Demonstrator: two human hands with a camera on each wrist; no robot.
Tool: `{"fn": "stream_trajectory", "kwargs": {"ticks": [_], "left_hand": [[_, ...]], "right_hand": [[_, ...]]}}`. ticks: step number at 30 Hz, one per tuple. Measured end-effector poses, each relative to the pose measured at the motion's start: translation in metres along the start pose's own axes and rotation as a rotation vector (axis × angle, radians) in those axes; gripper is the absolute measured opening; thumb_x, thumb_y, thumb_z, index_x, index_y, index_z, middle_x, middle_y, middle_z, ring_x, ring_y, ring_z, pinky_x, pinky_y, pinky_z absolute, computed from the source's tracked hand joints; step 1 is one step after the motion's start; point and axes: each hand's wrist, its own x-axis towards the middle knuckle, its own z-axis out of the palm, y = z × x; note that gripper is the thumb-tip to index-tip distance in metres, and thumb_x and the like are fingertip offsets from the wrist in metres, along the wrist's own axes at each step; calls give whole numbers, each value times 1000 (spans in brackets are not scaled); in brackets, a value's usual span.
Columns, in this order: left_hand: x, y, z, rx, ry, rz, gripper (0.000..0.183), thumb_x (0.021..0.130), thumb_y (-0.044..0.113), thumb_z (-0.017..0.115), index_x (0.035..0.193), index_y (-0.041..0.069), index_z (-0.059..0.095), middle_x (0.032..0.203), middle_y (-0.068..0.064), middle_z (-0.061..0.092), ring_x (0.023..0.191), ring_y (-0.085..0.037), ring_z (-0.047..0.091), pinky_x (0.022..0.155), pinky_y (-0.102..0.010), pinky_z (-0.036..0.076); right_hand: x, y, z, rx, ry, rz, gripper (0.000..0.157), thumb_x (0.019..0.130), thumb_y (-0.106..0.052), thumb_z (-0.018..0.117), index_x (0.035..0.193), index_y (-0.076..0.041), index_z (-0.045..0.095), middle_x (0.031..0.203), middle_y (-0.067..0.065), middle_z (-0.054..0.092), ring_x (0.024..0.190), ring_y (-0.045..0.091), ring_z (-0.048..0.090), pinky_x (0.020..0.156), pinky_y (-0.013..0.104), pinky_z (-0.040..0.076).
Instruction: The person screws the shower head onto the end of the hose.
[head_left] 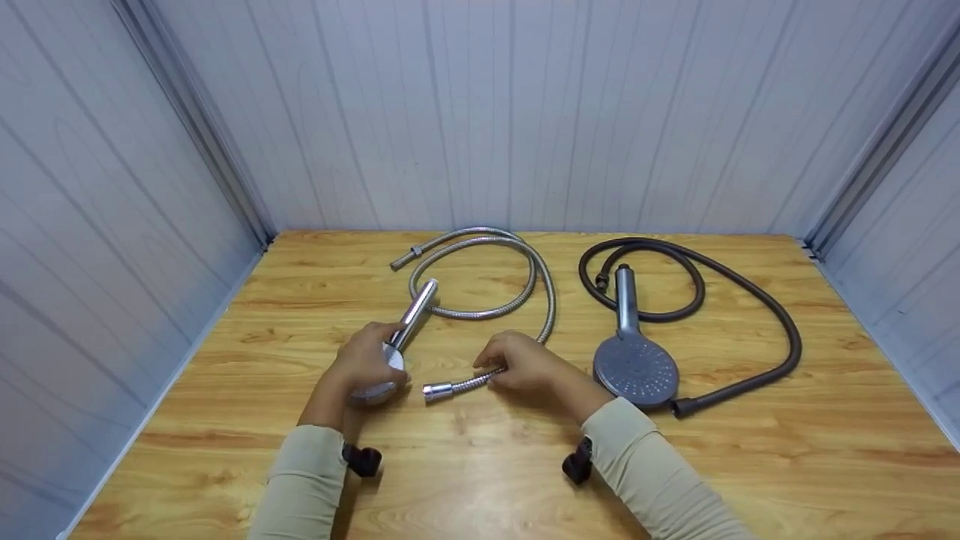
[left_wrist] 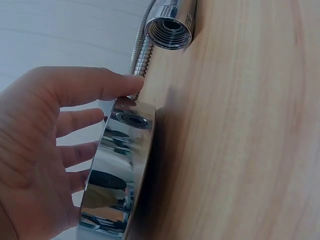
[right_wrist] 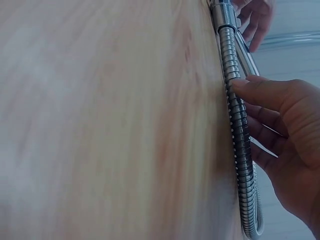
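On the left lies a chrome shower head [head_left: 414, 311], its handle slanting up and to the right. My left hand [head_left: 365, 356] grips its round head from above; in the left wrist view the thumb [left_wrist: 117, 87] touches the shiny rim and the other fingers lie behind. A silver shower hose [head_left: 469, 382] runs under my right hand [head_left: 529, 364], which pinches it a little behind the chrome end nut [head_left: 437, 391]. The right wrist view has the thumb [right_wrist: 260, 92] against the ribbed hose. The nut's threaded opening [left_wrist: 169, 34] faces the left wrist camera.
Right of my right hand lies a grey shower head [head_left: 636, 367], nozzles up. A dark hose [head_left: 787, 330] loops behind and beside it, its end nut [head_left: 682, 407] close to the head. The silver hose's far end [head_left: 405, 259] lies at the back. White panel walls [head_left: 480, 112] enclose the wooden table [head_left: 465, 480].
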Motion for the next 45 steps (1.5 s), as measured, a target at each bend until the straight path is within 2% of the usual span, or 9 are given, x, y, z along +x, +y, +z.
{"fn": "stream_trajectory", "kwargs": {"ticks": [10,14,17,27,37,41,45], "left_hand": [[1,-3,-3,55,-30,-4,91,63,16,83,147,13,45,139,-16,47,120,-35,47,96,-58,35],[0,-5,-3,76,-31,6,94,62,17,83,147,13,44,137,-16,48,118,-34,48,94,-58,34],[-1,-6,-3,76,-29,3,94,62,16,83,148,14,44,137,-14,48,118,-32,48,94,-57,32],[-2,-12,-4,37,-39,21,93,61,9,82,147,15,46,135,-12,50,121,-31,46,92,-54,29],[-6,-13,-5,10,-4,85,85,61,3,76,142,14,52,129,-10,56,118,-33,51,95,-60,28],[-4,-15,-4,10,17,85,80,63,1,75,139,15,56,124,-10,59,113,-31,54,92,-57,30],[-1,-15,-2,-2,44,56,73,67,2,78,136,17,60,117,-6,61,106,-28,56,88,-54,28]], "right_hand": [[4,-1,2,-31,-6,-63,21,80,1,73,99,-5,77,90,4,70,85,19,59,80,31,46],[1,-1,2,-14,-6,-49,20,80,4,70,96,-5,78,87,3,71,85,18,60,79,30,48],[-1,0,1,-9,-19,-9,20,82,3,69,96,-7,79,87,1,70,86,16,59,79,29,48],[-5,8,-7,-47,-23,-54,19,79,3,73,94,-8,79,87,3,67,84,17,59,78,30,48],[-12,12,-15,-59,-11,-68,19,77,4,74,93,-6,78,85,4,67,82,18,60,77,30,48],[-12,10,-15,-35,-15,-57,21,75,4,75,94,-5,78,86,4,66,83,19,60,77,30,48],[-10,4,-10,24,-40,6,24,75,1,76,97,-5,77,90,3,67,87,18,60,80,30,48]]}}
